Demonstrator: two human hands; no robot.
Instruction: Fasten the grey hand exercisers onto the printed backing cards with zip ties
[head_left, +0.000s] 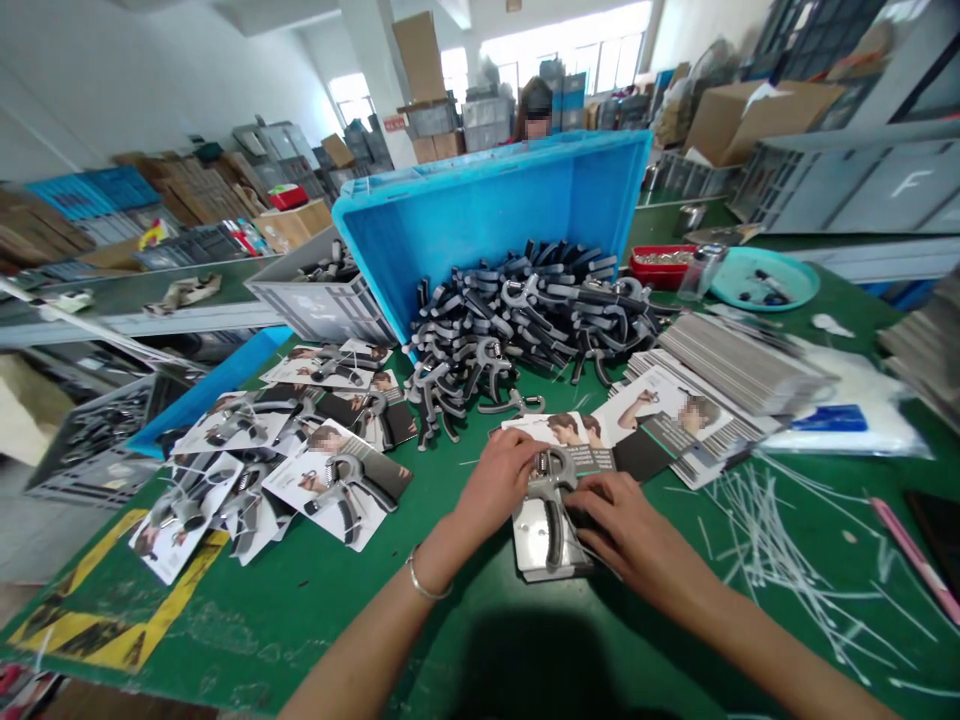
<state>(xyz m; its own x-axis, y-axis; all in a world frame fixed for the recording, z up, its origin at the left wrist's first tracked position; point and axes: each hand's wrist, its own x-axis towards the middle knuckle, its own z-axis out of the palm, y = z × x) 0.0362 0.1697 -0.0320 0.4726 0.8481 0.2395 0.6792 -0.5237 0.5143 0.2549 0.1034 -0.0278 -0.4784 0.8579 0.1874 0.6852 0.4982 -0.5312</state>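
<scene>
Green table (262,620) carries one grey hand gripper (555,510) on a card (529,548) — half-curled fingers of left hand (501,478), by its spring, and right hand (619,522), by its handle, seemingly steady it (if pinching, I cannot tell).

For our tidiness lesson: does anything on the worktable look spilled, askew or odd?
The rectangular blue plastic crate lies on its side, not upright, so grey-and-black hand grippers spill onto the green tabletop, perhaps deliberately. Thin white plastic ties lie strewn at right, unbundled.
</scene>
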